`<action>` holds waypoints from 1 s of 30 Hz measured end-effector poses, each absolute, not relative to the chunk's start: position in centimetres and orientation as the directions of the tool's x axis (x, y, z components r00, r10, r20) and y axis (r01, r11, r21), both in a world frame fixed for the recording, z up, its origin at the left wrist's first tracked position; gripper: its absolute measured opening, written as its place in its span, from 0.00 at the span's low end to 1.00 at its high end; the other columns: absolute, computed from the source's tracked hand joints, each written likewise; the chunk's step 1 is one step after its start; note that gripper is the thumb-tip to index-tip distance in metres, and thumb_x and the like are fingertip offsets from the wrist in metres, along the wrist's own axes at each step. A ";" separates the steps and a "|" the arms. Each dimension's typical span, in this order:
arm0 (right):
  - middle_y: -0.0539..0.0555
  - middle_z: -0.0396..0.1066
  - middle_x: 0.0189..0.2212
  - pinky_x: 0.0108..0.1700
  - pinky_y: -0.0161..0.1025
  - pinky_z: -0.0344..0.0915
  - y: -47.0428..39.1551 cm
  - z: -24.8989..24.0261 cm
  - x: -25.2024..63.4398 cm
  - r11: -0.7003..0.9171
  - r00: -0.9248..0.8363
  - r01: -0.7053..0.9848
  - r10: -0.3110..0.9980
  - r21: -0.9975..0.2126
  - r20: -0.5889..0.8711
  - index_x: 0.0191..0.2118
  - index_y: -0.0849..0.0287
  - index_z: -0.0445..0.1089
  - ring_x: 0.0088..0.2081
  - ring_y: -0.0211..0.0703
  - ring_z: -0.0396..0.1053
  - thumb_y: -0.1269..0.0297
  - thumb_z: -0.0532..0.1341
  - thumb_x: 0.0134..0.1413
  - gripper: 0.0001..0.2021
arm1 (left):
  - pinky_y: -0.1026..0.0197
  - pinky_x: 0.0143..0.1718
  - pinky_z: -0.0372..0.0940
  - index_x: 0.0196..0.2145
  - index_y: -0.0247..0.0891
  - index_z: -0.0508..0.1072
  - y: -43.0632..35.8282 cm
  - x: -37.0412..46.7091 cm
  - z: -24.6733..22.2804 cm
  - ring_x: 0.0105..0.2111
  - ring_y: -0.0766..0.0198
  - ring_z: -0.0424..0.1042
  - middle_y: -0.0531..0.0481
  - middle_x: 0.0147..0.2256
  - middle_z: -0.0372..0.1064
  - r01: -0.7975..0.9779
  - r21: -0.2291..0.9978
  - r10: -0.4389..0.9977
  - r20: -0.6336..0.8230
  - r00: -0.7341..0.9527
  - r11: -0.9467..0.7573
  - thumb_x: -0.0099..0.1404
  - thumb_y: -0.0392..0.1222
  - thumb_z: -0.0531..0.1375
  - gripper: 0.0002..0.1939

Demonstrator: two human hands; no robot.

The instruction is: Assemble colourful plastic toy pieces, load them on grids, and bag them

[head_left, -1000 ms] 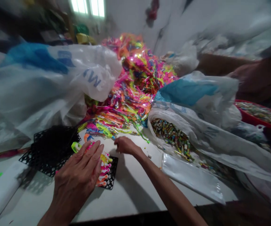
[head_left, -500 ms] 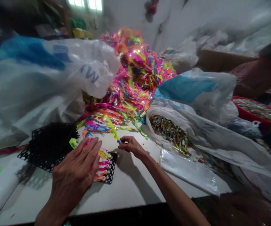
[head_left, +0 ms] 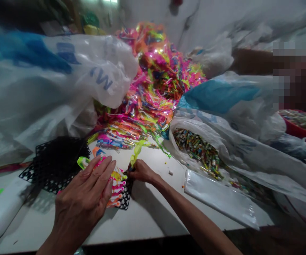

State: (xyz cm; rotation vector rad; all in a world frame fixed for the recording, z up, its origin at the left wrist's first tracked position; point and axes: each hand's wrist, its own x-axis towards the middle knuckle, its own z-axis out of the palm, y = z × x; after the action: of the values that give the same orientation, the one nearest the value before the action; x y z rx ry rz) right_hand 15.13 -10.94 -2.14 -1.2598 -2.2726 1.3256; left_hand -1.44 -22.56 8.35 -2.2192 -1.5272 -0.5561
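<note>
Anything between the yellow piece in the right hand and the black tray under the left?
Nothing visible: the right hand holds the yellow piece by the upper right corner of the black tray. Farther left, the left hand and the bright pieces beneath and beside it cover the tray.

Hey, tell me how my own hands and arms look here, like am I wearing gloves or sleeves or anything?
No gloves: your left hand and right hand are both bare. Your right forearm is slim, with no sleeve in view. No ring shows on the left hand; the right fingers are too unclear to tell.
</note>
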 end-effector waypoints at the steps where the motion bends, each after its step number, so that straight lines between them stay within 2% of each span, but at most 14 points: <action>1: 0.51 0.70 0.22 0.27 0.30 0.56 -11.1 -1.7 15.0 0.324 -0.627 0.618 0.753 -0.716 -0.200 0.24 0.64 0.69 0.26 0.37 0.66 0.67 0.61 0.47 0.06 | 0.54 0.56 0.57 0.59 0.38 0.58 -22.5 -1.4 8.3 0.58 0.57 0.58 0.50 0.58 0.59 0.939 -0.092 0.785 0.524 0.329 -0.332 0.62 0.36 0.54 0.27; 3: 0.55 0.73 0.27 0.28 0.32 0.57 -11.5 -0.9 14.5 0.532 -0.696 0.657 0.700 -0.534 -0.159 0.28 0.64 0.70 0.29 0.40 0.68 0.70 0.58 0.49 0.05 | 0.54 0.56 0.56 0.60 0.38 0.57 -22.4 -1.4 8.3 0.58 0.56 0.57 0.50 0.58 0.58 0.938 -0.098 0.781 0.527 0.333 -0.334 0.61 0.36 0.55 0.28; 5: 0.59 0.74 0.33 0.31 0.34 0.59 -12.0 -0.4 13.9 0.673 -0.760 0.634 0.634 -0.381 -0.144 0.34 0.64 0.71 0.34 0.43 0.70 0.74 0.54 0.50 0.09 | 0.53 0.56 0.56 0.60 0.38 0.57 -22.2 -1.3 8.3 0.58 0.56 0.57 0.50 0.58 0.58 0.932 -0.114 0.776 0.524 0.350 -0.344 0.61 0.36 0.55 0.28; 8: 0.60 0.74 0.37 0.32 0.36 0.61 -11.7 0.3 13.4 0.752 -0.803 0.596 0.554 -0.281 -0.219 0.38 0.63 0.71 0.36 0.45 0.71 0.76 0.52 0.51 0.12 | 0.52 0.55 0.57 0.59 0.39 0.58 -22.2 -1.3 8.5 0.59 0.54 0.56 0.52 0.59 0.57 0.919 -0.149 0.778 0.493 0.390 -0.366 0.62 0.36 0.54 0.27; 11: 0.56 0.75 0.32 0.30 0.34 0.61 -9.3 1.3 13.1 0.743 -0.782 0.608 0.500 -0.280 -0.371 0.34 0.61 0.73 0.33 0.44 0.71 0.72 0.61 0.45 0.07 | 0.52 0.54 0.59 0.58 0.37 0.60 -22.4 -1.2 8.8 0.58 0.53 0.56 0.52 0.59 0.57 0.923 -0.165 0.785 0.487 0.382 -0.347 0.62 0.36 0.54 0.26; 13: 0.56 0.74 0.33 0.32 0.35 0.63 -7.1 2.1 12.2 0.700 -0.734 0.669 0.572 -0.249 -0.366 0.37 0.61 0.73 0.34 0.45 0.71 0.69 0.64 0.43 0.11 | 0.53 0.53 0.59 0.57 0.36 0.61 -22.5 -1.1 8.9 0.58 0.53 0.57 0.51 0.59 0.58 0.931 -0.166 0.788 0.497 0.363 -0.325 0.62 0.36 0.53 0.25; 16: 0.63 0.67 0.49 0.45 0.44 0.62 -4.5 2.4 9.3 0.624 -0.653 0.756 0.742 -0.195 -0.156 0.54 0.63 0.63 0.48 0.53 0.65 0.62 0.56 0.56 0.20 | 0.53 0.53 0.59 0.57 0.37 0.62 -22.6 -0.8 8.9 0.58 0.54 0.57 0.53 0.58 0.59 0.941 -0.160 0.794 0.507 0.336 -0.296 0.62 0.35 0.53 0.24; 18: 0.65 0.59 0.55 0.51 0.50 0.57 -3.9 1.7 7.1 0.615 -0.626 0.768 0.780 -0.178 -0.010 0.60 0.63 0.53 0.54 0.56 0.58 0.59 0.52 0.60 0.24 | 0.53 0.53 0.60 0.57 0.39 0.62 -22.7 -0.7 9.0 0.58 0.55 0.58 0.54 0.57 0.60 0.948 -0.154 0.804 0.503 0.318 -0.278 0.62 0.35 0.53 0.24; 21: 0.62 0.57 0.57 0.53 0.50 0.54 -4.5 -0.4 5.4 0.624 -0.619 0.766 0.781 -0.156 0.083 0.60 0.58 0.52 0.56 0.53 0.54 0.64 0.50 0.62 0.21 | 0.53 0.53 0.60 0.57 0.39 0.61 -22.7 -0.8 9.0 0.58 0.55 0.57 0.54 0.57 0.59 0.950 -0.150 0.812 0.493 0.313 -0.275 0.62 0.35 0.53 0.24; 25: 0.60 0.60 0.54 0.52 0.46 0.55 -6.0 -2.7 9.1 0.631 -0.625 0.770 0.776 -0.097 0.083 0.57 0.57 0.57 0.54 0.50 0.56 0.73 0.46 0.62 0.19 | 0.54 0.52 0.61 0.56 0.38 0.63 -22.7 -1.1 9.0 0.57 0.55 0.58 0.54 0.57 0.60 0.948 -0.136 0.793 0.521 0.316 -0.288 0.62 0.35 0.53 0.23; 30: 0.62 0.63 0.50 0.53 0.51 0.51 -6.4 -2.1 17.2 0.564 -0.565 0.825 0.825 0.033 0.025 0.54 0.59 0.62 0.53 0.53 0.57 0.77 0.48 0.58 0.19 | 0.54 0.51 0.60 0.56 0.36 0.63 -22.6 -1.0 8.8 0.57 0.55 0.59 0.53 0.57 0.61 0.946 -0.111 0.770 0.557 0.312 -0.303 0.61 0.33 0.53 0.24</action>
State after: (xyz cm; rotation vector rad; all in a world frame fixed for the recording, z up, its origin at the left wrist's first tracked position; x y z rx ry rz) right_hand 17.25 -6.42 -2.08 -1.4627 -2.7717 -0.0645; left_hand -0.98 -22.58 8.82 -2.1650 -1.5235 -0.5681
